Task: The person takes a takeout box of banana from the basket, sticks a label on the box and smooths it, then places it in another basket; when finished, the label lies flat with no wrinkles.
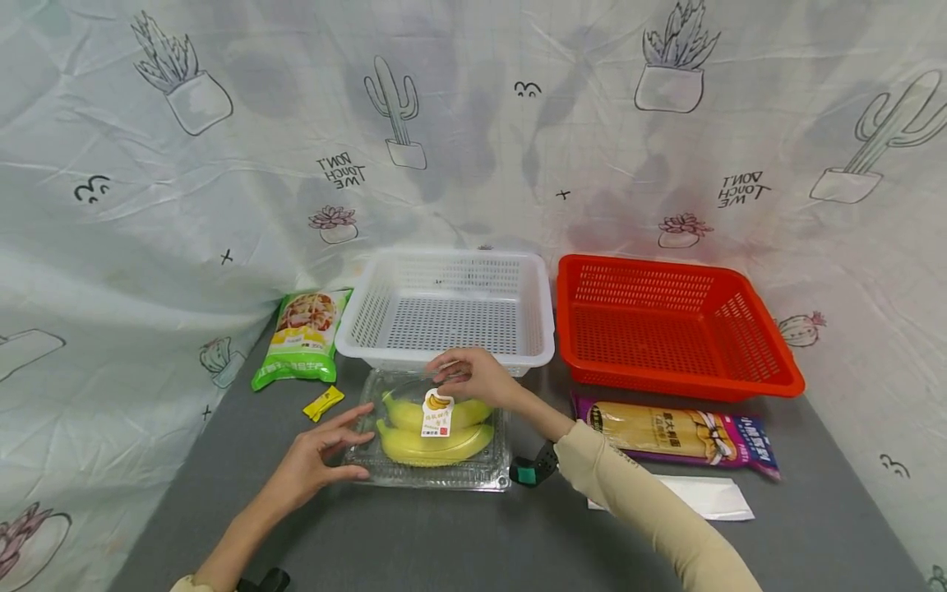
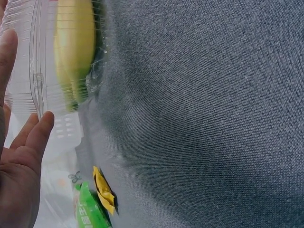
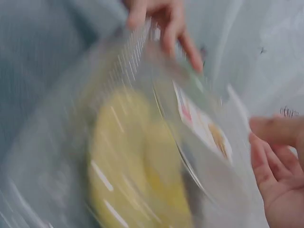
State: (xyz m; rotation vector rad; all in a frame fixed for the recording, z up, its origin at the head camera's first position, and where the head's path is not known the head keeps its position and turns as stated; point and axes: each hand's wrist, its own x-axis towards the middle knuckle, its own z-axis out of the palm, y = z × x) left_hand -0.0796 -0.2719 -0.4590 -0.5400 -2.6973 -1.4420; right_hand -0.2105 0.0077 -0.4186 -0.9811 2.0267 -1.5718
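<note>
In the head view, a clear plastic clamshell box (image 1: 481, 475) with yellow bananas (image 1: 436, 448) inside lies on the dark grey tabletop (image 1: 414, 543), just in front of the white plastic basket (image 1: 455, 322). My left hand (image 1: 318, 460) is at its left side, fingers and thumb spread apart. My right hand (image 1: 473, 381) is over the far part of the lid, just beside the top of the white banana label (image 1: 437, 419). The red plastic basket (image 1: 639, 337) stands right of the white one, with the purple pasta packet (image 1: 662, 432) and a flat white strip (image 1: 706, 497) nearer me. To the left lie a small yellow sachet (image 1: 323, 403) and a green food bag (image 1: 303, 339).

In the left wrist view, my straight fingers touch the box's rim; the sachet and green bag lie beyond.

In the right wrist view, blurred, my thumb and forefinger come together beside a pale edge; I cannot tell whether they pinch it.
</note>
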